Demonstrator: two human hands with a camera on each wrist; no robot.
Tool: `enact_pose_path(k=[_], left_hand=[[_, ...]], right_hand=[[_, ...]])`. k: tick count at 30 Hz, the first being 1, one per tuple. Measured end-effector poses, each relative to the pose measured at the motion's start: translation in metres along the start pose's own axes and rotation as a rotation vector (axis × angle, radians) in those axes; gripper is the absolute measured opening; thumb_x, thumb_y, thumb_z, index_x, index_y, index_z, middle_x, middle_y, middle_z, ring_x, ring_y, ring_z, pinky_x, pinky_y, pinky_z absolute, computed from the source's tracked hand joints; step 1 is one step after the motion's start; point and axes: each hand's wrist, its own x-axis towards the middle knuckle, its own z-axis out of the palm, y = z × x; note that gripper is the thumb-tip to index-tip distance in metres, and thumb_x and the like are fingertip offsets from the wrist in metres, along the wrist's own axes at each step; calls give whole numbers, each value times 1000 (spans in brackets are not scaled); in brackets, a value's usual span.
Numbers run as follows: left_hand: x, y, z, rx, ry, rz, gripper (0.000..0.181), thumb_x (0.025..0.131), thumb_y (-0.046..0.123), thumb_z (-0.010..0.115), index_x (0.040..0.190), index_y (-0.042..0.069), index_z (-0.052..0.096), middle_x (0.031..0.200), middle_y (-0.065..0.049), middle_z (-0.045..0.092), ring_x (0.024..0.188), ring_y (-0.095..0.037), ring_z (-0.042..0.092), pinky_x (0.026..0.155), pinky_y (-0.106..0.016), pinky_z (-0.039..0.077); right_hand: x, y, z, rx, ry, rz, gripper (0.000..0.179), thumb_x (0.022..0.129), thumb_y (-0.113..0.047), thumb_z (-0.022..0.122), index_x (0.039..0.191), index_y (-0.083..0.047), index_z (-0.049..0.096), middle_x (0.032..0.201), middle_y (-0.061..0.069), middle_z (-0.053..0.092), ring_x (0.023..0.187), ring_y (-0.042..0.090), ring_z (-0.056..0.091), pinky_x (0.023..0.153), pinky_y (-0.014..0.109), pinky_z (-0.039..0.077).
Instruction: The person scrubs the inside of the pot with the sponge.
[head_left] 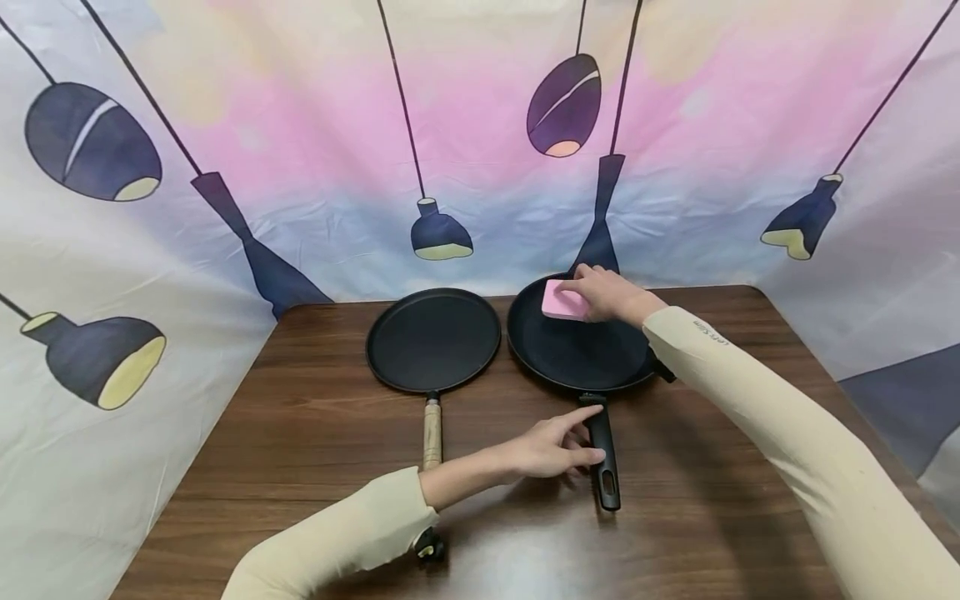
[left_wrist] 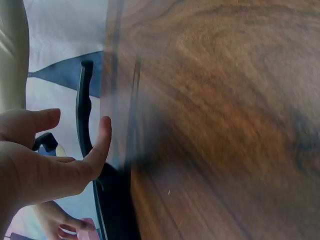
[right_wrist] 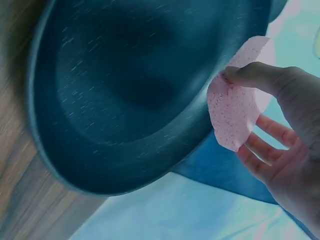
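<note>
My right hand point(head_left: 609, 293) pinches a pink sponge point(head_left: 564, 302) over the far part of a black frying pan point(head_left: 585, 354). In the right wrist view, the thumb presses one face of the sponge point(right_wrist: 235, 107), with fingers behind it. The sponge is held near the pan's rim point(right_wrist: 107, 192); contact cannot be made out. My left hand point(head_left: 551, 448) is beside the pan's black handle point(head_left: 602, 458), index finger and thumb extended. In the left wrist view, the left hand point(left_wrist: 55, 167) appears apart from the handle point(left_wrist: 83, 107), its fingers not wrapped round it.
A flat black pan point(head_left: 435, 340) with a wooden handle point(head_left: 432, 433) lies left of the frying pan, the handle partly behind my left forearm. Both pans rest on a brown wooden table point(head_left: 315, 433). A cloth printed with lamps point(head_left: 337, 125) hangs behind the table.
</note>
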Motion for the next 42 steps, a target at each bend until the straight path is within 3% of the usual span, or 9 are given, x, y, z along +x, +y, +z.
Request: enact_pose_path(k=[6,10,15,21,28,34,42], left_hand=[[1,-3,9,-163,-22,-21,60,100,8,65,155,14,42,120,-10,61,99,-32,72,87,-48,62],[4,-6,12,-301,-9,-41,56,100,4,63,151,17,44,116,-11,62,91,-27,70,88,-49,62],[7,-9,14,-483,-22,-112,61,99,-1,62,150,24,40,113,-12,62,98,-24,70,91,-47,62],[10,-10,21,-492,-22,-129,69,97,-2,66,147,31,31,115,-9,68,98,-26,74,82,-42,64],[12,-12,28,-508,-1,-101,70,95,-3,68,144,33,32,106,-10,70,95,-37,76,71,-35,65],[11,-13,27,-528,-2,-81,74,95,-6,66,148,30,30,105,-11,66,99,-40,75,66,-29,63],[8,-12,26,-526,34,-74,75,95,-8,64,149,29,29,107,-14,63,102,-44,74,65,-30,63]], right_hand=[[7,9,20,-29,-120,-4,65,92,-2,73,151,-18,51,131,24,50,112,39,52,101,54,50],[14,13,31,-18,-114,-22,62,91,-1,73,148,-18,55,132,25,50,113,40,52,99,54,50],[24,15,38,-5,-86,-8,62,93,1,70,150,-17,54,135,25,48,116,40,50,99,53,48],[32,30,44,-158,19,66,58,94,-5,71,148,-20,56,128,27,49,114,44,50,99,58,47],[12,65,43,-305,125,155,41,96,0,62,131,-21,70,120,28,50,115,46,48,96,60,45],[-16,75,25,-375,63,165,35,96,0,60,125,-16,71,120,28,50,114,45,46,98,59,42],[-49,55,-9,-351,-124,141,38,90,1,68,125,-14,72,124,26,53,120,48,48,104,62,41]])
